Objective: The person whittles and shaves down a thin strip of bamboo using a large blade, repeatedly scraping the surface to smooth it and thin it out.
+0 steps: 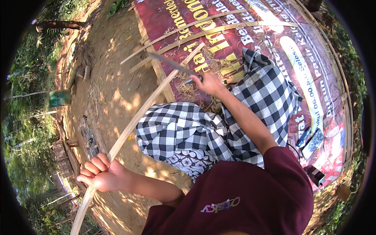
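My left hand [101, 172] is closed around a long, pale bamboo strip [145, 109], which slants from the lower left up toward the banner. In my right hand [207, 83] is a knife, its long grey blade [170, 62] pointing up and left. The blade crosses over the upper part of the strip; I cannot tell whether they touch. Thin curled shavings [186, 88] lie around the right hand, close to my checkered black-and-white cloth [184, 125].
Two more bamboo strips [211, 29] lie across a dark red printed banner [156, 15] covering a bamboo-edged platform. At the right rest a phone-like object [312, 144] and a small black box [315, 175]. Bare sunlit earth [117, 86] spreads to the left, bordered by plants.
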`<action>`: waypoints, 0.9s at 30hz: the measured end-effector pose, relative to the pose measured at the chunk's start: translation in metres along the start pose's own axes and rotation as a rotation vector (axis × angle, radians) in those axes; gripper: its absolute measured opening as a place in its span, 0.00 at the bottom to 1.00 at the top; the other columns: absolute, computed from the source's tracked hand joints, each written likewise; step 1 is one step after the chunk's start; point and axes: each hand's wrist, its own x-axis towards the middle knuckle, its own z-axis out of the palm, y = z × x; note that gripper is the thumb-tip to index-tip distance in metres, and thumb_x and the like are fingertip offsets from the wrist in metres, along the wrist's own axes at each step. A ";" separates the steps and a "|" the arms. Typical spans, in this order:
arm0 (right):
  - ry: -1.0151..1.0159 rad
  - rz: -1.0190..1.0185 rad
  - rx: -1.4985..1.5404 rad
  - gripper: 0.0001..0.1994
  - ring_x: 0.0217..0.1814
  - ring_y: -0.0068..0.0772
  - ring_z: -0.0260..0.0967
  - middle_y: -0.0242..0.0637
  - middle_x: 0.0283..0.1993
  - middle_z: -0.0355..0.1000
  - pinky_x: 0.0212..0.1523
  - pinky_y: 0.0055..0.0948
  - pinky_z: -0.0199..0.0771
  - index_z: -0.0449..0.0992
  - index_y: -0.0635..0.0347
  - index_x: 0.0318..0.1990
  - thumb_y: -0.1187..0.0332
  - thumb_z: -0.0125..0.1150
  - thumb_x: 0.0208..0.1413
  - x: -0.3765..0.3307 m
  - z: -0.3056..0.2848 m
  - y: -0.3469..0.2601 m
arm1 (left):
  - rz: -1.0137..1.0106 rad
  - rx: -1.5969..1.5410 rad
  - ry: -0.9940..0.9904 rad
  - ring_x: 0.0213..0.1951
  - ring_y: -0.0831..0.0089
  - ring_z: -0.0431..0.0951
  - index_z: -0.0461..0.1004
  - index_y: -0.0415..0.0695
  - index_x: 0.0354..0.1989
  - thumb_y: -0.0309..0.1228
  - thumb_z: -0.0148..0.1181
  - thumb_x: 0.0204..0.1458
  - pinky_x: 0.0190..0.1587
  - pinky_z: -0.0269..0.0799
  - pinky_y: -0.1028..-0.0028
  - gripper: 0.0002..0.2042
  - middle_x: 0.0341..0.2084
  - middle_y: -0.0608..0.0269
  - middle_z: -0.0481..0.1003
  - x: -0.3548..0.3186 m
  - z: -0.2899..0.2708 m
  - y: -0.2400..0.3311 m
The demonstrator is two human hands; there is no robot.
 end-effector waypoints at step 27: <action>-0.023 -0.309 -0.013 0.30 0.28 0.56 0.73 0.52 0.21 0.72 0.34 0.49 0.74 0.78 0.65 0.33 0.40 0.48 0.57 -0.029 -0.015 -0.041 | -0.002 -0.240 -0.130 0.15 0.81 0.40 0.45 0.52 0.17 0.41 0.35 0.67 0.18 0.36 0.80 0.22 0.12 0.73 0.43 0.003 -0.008 -0.002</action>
